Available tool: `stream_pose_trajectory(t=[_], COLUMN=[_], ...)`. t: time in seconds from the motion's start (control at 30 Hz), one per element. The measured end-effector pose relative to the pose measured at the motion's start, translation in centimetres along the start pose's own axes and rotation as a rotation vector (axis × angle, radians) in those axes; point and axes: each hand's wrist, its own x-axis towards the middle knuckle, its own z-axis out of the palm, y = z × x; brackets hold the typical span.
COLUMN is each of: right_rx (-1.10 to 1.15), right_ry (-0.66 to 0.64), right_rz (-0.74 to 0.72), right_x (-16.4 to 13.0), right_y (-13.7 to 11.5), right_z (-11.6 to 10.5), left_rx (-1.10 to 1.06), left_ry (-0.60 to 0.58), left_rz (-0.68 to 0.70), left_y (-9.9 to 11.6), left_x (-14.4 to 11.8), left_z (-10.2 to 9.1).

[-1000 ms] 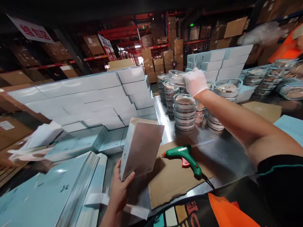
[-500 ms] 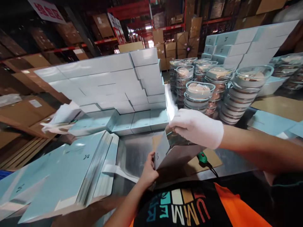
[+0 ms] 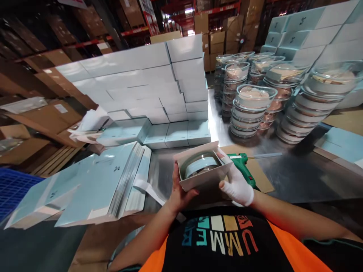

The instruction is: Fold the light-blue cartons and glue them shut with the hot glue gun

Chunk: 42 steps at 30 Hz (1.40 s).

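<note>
Box: centre of the clock; raised near the table edge, tilted, mouth upward.
Dish: inside the box, a blue band showing at its side; whether it rests on the bottom cannot be told.
Left hand: bare, at 8 o'clock, gripping the box, fingers along its side, thumb at the near wall.
Right hand: gloved, at 4 o'clock, cupped on the box's right end, sharing the hold.
Dish in box: the step in hand seems to be settling the dish.
Box mouth: the next move seems to call for a steady two-handed hold, mouth up, until the dish sits firmly, then freeing the flaps for closing.
Glue gun: at 3 o'clock on cardboard, just beyond the glove, not held.
Stacked dishes: at 1 to 2 o'clock.
Finished-looking boxes: at 11 o'clock.
</note>
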Motion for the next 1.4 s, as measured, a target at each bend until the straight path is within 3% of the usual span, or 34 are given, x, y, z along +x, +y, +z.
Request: stream_pose_trajectory(t=[0.1,0.17,0.33,0.4,0.5,0.53,0.6,0.67,0.77,0.87,0.97,1.03,1.17,1.27,1.33,1.4], right_rx=[0.15,0.174,0.163,0.109,-0.017,-0.03,-0.008,-0.018,-0.36,-0.765,-0.856,-0.833,-0.771,-0.721,-0.723,-0.703], right_ry=[0.015,-0.003,0.079,0.188,0.356,0.375,0.353,0.283,0.171,0.046,-0.156,-0.175,-0.031,0.117,0.28,0.548], right_rz=[0.06,0.072,0.109,0.154,0.205,0.195,0.156,0.154,0.291,0.569,0.885,0.967,0.991,0.975,0.94,0.829], right_x=[1.2,1.7,1.8,2.0,2.6,3.0,3.6,4.1,4.1,2.8,0.7,-0.5,-1.8,-2.3,-2.7,-2.9], right_y=[-0.7,-1.1,-1.1,-0.8,-0.4,-0.3,-0.1,0.0,0.2,0.7,1.9,2.7,3.7,3.8,3.5,2.7], right_z=[0.3,0.2,1.2,2.4,4.2,4.5,4.5,3.1,-1.3,-6.1,-8.6,-9.2,-10.3,-11.1,-11.1,-10.8], left_rx=[0.018,0.045,0.088,0.043,-0.027,-0.018,0.048,0.105,0.079,0.07,0.093,0.114,0.129,0.098,0.04,-0.043], left_ry=[0.038,-0.001,-0.006,0.075,0.31,0.339,0.283,0.208,0.243,0.301,0.378,0.421,0.429,0.425,0.416,0.39], left_rz=[0.253,0.328,0.27,0.192,0.151,0.162,0.175,0.152,0.123,0.117,0.083,0.059,0.035,0.094,0.144,0.167], left_y=[1.2,1.7,2.5,2.4,1.4,0.9,0.0,-0.7,-0.9,-0.3,0.4,0.7,0.4,0.1,0.1,0.5], left_x=[1.4,2.2,2.5,2.0,0.8,0.4,0.1,0.3,1.2,1.9,2.0,1.6,0.7,1.3,2.5,4.0], left_z=[-0.8,-1.2,-1.6,-1.0,-0.1,0.1,0.2,-0.1,-0.4,-0.7,-1.5,-2.2,-2.5,-1.0,0.5,1.9])
